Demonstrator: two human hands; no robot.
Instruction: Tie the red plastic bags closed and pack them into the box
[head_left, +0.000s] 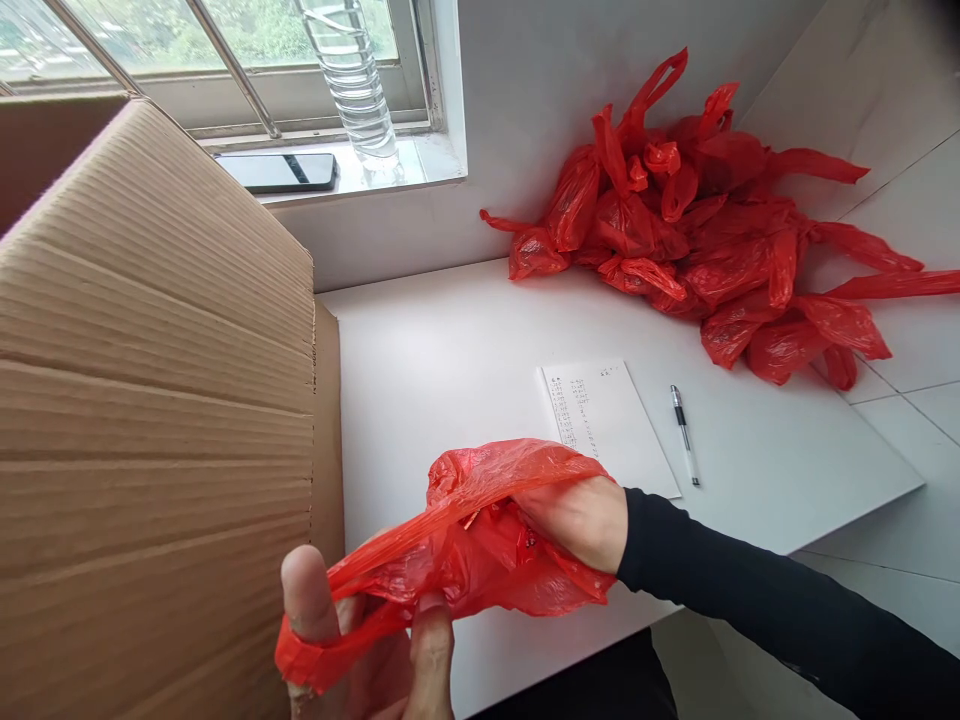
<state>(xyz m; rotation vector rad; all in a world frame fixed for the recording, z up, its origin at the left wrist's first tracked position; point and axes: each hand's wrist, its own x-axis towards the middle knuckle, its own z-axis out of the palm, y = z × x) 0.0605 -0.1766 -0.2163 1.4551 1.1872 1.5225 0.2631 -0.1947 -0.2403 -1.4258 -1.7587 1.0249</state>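
Note:
A red plastic bag (pixel 517 570) is stretched between my two hands above the white table. At its left end, my left hand (pixel 390 665) grips it, with one handle looped round a finger and the thumb pressed on the film. My right hand (pixel 589 520) reaches into the bag's opening up to the wrist. Its fingers are hidden by the red film, so I cannot see what they touch. Some small dark and orange bits show inside the bag, too unclear to name.
A large cardboard box (pixel 165 400) stands on the left. Several knotted red bags (pixel 675 220) are heaped at the back right. A written notepad (pixel 611 420) and a pen (pixel 684 435) lie on the table (pixel 420 350). A phone (pixel 281 172) and a bottle (pixel 360 100) occupy the windowsill.

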